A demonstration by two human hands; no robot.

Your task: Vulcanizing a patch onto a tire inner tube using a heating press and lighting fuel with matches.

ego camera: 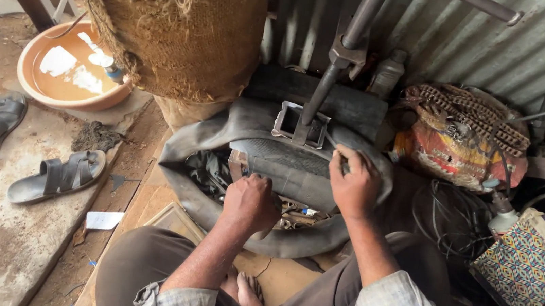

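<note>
A black rubber inner tube (219, 140) lies looped in front of me, part of it under a square metal press plate (300, 123) on a screw clamp (346, 48). My left hand (250, 202) is closed in a fist over the tube's near section, gripping something small I cannot make out. My right hand (354, 183) pinches a thin metal tool by the press plate, resting on the tube. Small metal parts (293, 210) lie inside the loop.
A burlap-wrapped bundle (171, 18) stands at the back left beside a basin of water (70, 72). Two grey sandals (27, 145) lie on the left. A coiled chain on a painted bag (466, 134), cables and a patterned box (527, 260) crowd the right. Corrugated metal wall behind.
</note>
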